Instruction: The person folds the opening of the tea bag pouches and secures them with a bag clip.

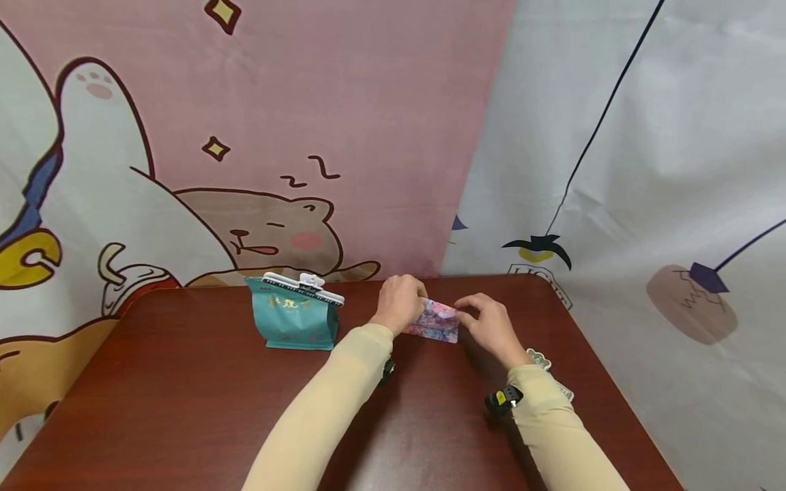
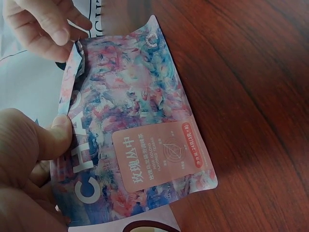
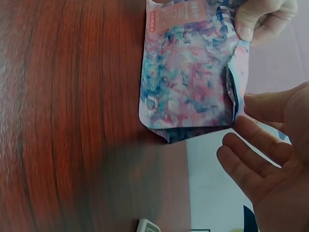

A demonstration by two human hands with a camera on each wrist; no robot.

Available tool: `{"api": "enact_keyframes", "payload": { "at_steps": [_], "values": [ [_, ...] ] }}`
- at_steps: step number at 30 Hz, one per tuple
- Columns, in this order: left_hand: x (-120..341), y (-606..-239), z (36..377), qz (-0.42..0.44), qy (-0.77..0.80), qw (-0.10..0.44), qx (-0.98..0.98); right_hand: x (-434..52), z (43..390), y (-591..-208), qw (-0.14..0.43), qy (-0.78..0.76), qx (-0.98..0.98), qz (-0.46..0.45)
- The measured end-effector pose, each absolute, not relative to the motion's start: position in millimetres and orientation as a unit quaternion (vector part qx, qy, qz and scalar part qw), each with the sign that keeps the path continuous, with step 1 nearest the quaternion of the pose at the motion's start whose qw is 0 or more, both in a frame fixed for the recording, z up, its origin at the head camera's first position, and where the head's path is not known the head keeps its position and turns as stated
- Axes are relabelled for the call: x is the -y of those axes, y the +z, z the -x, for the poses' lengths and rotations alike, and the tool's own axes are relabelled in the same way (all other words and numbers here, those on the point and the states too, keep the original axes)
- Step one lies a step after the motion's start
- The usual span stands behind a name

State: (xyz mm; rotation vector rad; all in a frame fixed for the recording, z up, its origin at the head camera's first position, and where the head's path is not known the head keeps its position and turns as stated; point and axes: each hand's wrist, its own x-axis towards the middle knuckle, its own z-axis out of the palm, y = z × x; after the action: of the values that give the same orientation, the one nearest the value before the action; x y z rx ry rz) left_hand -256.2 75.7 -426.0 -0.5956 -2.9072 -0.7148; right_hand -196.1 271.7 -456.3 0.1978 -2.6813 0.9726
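A flat pink-and-blue tea pouch with printed lettering stands just off or on the table, between both hands. In the left wrist view, the left hand pinches the pouch's top edge with thumb and fingers. The top edge is folded over into a narrow flap. At the flap's other end, the right hand has its thumb and index finger on the pouch's corner, the other fingers loosely extended. From the head view, the right hand is at the pouch's right end, the left hand at its left.
A teal bag stands upright at the back left, its top closed by a white-and-black clip. Pale green-and-white items lie partly behind the right forearm. A printed cloth hangs behind the reddish-brown table.
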Motion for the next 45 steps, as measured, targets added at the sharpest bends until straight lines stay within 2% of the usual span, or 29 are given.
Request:
{"api": "enact_keyframes", "payload": {
  "at_steps": [28,45],
  "values": [
    [-74,-425,256,0.196,-0.250,0.035,0.948,-315,155,-438,0.099,0.309,0.943,-0.069],
    [-74,-425,256,0.198,-0.251,0.039,0.947,-342,134,-443,0.074,0.277,0.957,-0.051]
  ]
}}
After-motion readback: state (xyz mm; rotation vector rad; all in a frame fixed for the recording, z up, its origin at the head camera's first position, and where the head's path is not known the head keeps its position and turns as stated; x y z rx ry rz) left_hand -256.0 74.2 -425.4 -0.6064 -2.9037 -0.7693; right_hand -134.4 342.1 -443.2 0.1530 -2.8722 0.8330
